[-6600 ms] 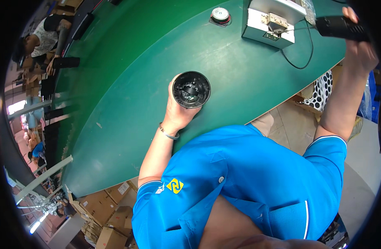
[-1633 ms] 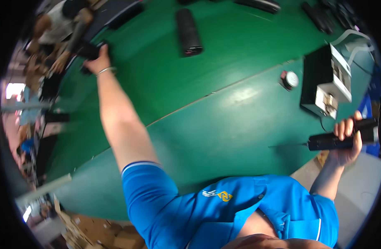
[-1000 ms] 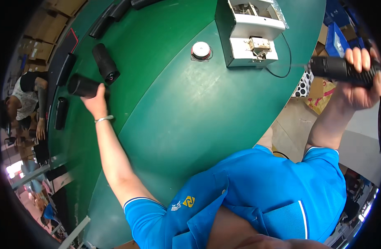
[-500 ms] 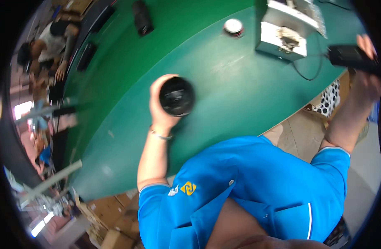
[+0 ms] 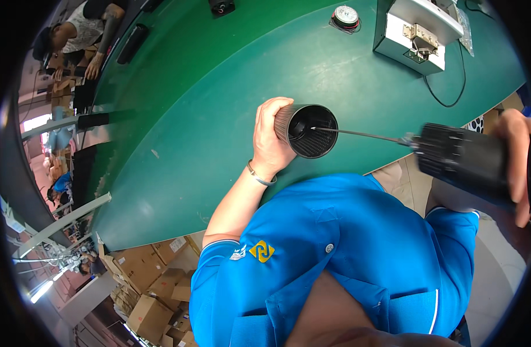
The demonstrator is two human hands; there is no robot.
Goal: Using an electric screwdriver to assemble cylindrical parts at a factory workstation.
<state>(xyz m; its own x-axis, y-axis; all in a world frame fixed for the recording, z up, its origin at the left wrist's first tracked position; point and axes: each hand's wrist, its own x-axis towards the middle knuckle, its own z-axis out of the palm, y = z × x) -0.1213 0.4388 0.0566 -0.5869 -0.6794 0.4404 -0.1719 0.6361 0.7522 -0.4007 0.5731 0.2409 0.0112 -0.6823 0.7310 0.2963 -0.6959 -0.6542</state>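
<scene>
My left hand (image 5: 270, 136) is wrapped round a ribbed black cylindrical housing (image 5: 318, 141), its open end turned toward the right. Inside, the housing looks dark, with a perforated wall and a round part at the bottom that I cannot make out well. At the right, my right hand (image 5: 515, 162) grips a black electric screwdriver (image 5: 462, 162), held level. Its long thin bit (image 5: 364, 135) points left into the mouth of the housing. Whether the tip touches anything in there, or carries a screw, I cannot tell.
On the green table (image 5: 231, 202) stands a white and grey box with a metal mechanism (image 5: 418, 43), a black cord beside it. A small round part with wires (image 5: 346, 17) lies left of it. Another black cylinder (image 5: 221, 7) is at the far edge. A co-worker (image 5: 86, 34) sits upper left.
The screwdriver has come down and left from beside the white box, its bit now at the housing. My left hand has shifted right and tipped the housing's opening toward it.
</scene>
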